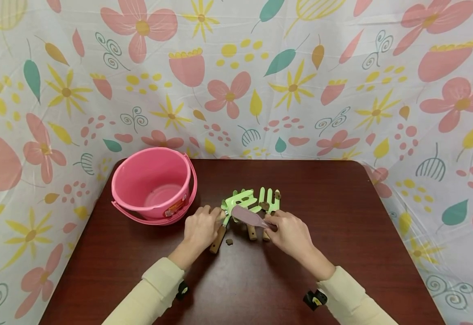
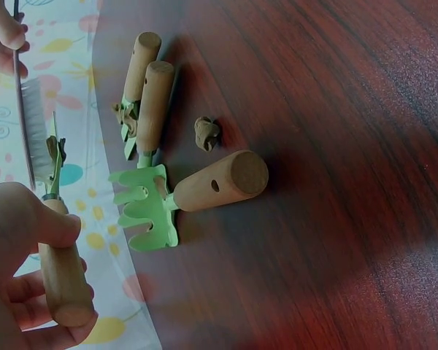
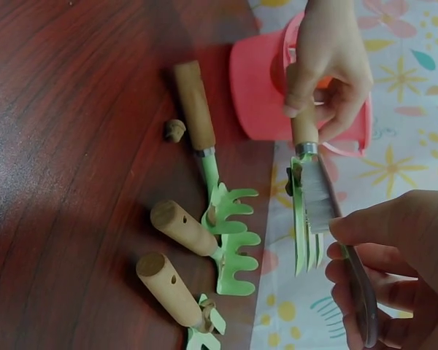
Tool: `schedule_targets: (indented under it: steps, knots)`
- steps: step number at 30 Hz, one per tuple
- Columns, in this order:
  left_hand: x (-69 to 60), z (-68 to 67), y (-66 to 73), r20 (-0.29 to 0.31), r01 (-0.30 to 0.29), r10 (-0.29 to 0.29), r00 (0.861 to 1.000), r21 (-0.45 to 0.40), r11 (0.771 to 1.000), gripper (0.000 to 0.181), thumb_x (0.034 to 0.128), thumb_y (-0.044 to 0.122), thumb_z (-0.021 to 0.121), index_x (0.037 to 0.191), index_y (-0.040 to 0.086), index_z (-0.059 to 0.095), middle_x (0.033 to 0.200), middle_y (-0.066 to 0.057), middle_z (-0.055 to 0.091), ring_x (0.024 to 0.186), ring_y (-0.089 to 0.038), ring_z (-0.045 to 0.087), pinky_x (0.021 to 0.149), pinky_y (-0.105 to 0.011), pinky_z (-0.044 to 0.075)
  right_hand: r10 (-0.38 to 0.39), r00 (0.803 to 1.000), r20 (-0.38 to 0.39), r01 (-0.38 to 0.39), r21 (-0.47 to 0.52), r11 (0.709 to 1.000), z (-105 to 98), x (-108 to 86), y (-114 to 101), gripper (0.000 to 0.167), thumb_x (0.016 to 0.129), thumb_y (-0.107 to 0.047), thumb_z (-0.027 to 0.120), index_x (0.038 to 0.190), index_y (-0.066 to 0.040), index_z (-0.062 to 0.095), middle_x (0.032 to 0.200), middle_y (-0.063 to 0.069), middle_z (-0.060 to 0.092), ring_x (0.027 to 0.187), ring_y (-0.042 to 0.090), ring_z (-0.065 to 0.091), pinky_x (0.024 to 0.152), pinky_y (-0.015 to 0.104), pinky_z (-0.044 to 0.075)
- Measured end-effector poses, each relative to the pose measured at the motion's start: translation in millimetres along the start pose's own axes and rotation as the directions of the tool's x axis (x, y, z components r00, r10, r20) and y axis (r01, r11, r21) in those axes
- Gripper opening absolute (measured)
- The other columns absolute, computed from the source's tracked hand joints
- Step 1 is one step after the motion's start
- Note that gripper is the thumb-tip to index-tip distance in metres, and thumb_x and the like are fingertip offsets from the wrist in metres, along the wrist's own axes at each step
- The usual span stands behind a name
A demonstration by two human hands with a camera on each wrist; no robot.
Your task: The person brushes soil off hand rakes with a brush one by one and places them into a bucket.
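The head view is evenly and softly lit, the patterned curtain (image 1: 236, 40) pale and bright above the darker brown table (image 1: 236, 289), with diffuse shadows beside the sleeves (image 1: 144, 293). Both wrist views look dimmer and softer in detail; greyish glare washes over patches of the tabletop, and blurred-edged shadows lie beside the wooden handles (image 3: 195, 106). The pale bristles (image 3: 317, 195) look slightly smeared.

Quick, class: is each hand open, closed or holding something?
Left hand: closed, holding a green garden fork.
Right hand: closed, holding a brush.
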State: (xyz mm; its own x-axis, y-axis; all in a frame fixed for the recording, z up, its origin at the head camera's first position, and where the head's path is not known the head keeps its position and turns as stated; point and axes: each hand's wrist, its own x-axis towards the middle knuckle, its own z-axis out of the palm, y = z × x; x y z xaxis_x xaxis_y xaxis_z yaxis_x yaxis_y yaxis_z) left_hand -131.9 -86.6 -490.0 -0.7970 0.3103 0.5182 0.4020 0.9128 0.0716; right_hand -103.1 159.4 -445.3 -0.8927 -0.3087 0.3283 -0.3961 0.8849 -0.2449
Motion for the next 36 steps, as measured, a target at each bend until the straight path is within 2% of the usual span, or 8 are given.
schedule_targets:
  steps: [5,13,18,22,31,36]
  knots:
    - [0.1,0.1,-0.7,-0.011,-0.002,0.002,1.0,-0.005,1.0,0.021,0.0675,0.017,0.074,0.087,0.019,0.066,0.068,-0.002,0.056,0.06,-0.02,0.055,0.036,-0.034,0.039,-0.009,0.999,-0.031,0.009,0.006,1.0,0.6,-1.4,2.4,0.021,0.067,-0.017,0.076,0.087,-0.019,0.074,0.069,-0.007,0.056,0.055,0.007,0.044,0.044,0.024,0.036]
    - [-1.3,0.6,1.3,0.019,0.002,-0.001,1.0,-0.019,1.0,0.019,0.0703,0.017,0.072,0.088,0.019,0.066,0.068,-0.002,0.056,0.059,-0.019,0.054,0.037,-0.034,0.04,-0.016,0.995,-0.094,0.016,0.005,1.0,3.0,3.6,5.0,0.022,0.068,-0.017,0.076,0.089,-0.016,0.074,0.071,-0.006,0.056,0.056,0.008,0.045,0.046,0.025,0.037]
    - [-2.0,0.4,4.6,0.046,-0.005,0.006,0.999,-0.015,1.0,0.02,0.0713,0.018,0.071,0.091,0.018,0.067,0.07,-0.002,0.057,0.059,-0.019,0.054,0.038,-0.034,0.041,-0.002,0.995,-0.096,0.003,0.007,1.0,6.1,7.1,3.9,0.021,0.068,-0.016,0.076,0.089,-0.016,0.074,0.072,-0.005,0.057,0.058,0.011,0.049,0.048,0.027,0.04]
    - [-3.2,0.1,7.2,0.056,-0.008,0.009,0.998,-0.003,1.0,0.025,0.0682,0.017,0.072,0.092,0.019,0.066,0.07,-0.002,0.057,0.059,-0.018,0.054,0.038,-0.033,0.041,-0.004,0.996,-0.084,0.004,0.007,1.0,9.6,8.7,1.8,0.021,0.069,-0.016,0.076,0.09,-0.017,0.074,0.071,-0.005,0.057,0.06,0.012,0.051,0.048,0.028,0.041]
    - [-0.5,-1.3,6.1,-0.007,-0.016,0.015,1.0,-0.014,1.0,0.021,0.0686,0.017,0.071,0.089,0.018,0.066,0.069,-0.002,0.056,0.058,-0.019,0.054,0.037,-0.033,0.04,0.01,0.998,-0.066,-0.008,0.019,1.0,13.7,6.6,-1.3,0.021,0.069,-0.016,0.075,0.09,-0.019,0.074,0.068,-0.006,0.055,0.058,0.011,0.048,0.045,0.027,0.039]
    - [1.1,-2.5,2.3,-0.014,-0.01,0.01,1.0,-0.015,1.0,0.022,0.0681,0.017,0.073,0.089,0.018,0.066,0.069,-0.003,0.057,0.059,-0.02,0.055,0.036,-0.034,0.039,0.002,0.998,-0.059,0.0,0.041,0.999,13.1,3.4,-1.8,0.02,0.068,-0.016,0.075,0.088,-0.018,0.074,0.069,-0.007,0.056,0.057,0.008,0.046,0.046,0.025,0.038]
